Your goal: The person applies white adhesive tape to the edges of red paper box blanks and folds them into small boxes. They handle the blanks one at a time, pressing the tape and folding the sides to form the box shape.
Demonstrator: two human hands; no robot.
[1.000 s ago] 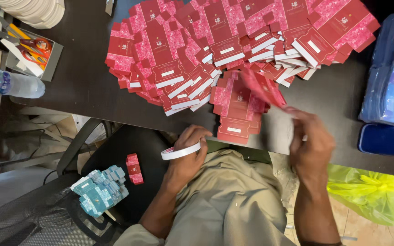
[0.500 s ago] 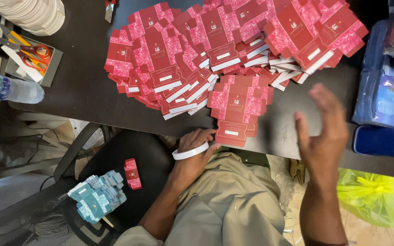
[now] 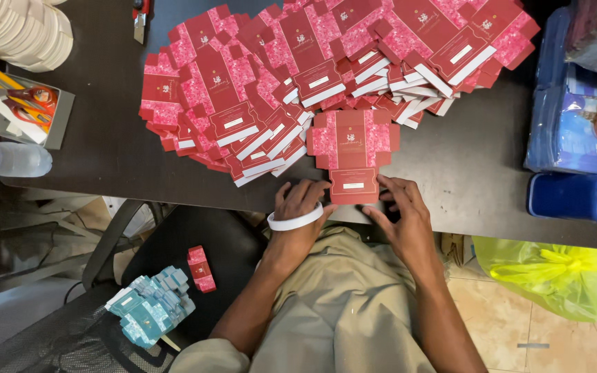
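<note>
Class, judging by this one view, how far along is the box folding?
Done: one folded red box lies on the chair. In hand: left hand and right hand touch the nearest flat red carton. Left: the fanned pile of flat cartons on the table.

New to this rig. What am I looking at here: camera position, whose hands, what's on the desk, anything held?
There is no machine: a person works with two bare hands, and one camera worn on their head looks straight down, so their lap fills the bottom of the picture. The left hand has a white tape roll around it and rests beside the bottom flap of a flat red unfolded carton. The right hand touches that carton's other side. Neither hand grips anything. On the dark table lies a big fan of the same red cartons, with a water bottle at the left edge and blue packs on the right. Below the table, a chair holds teal cartons and one folded red box.
</note>
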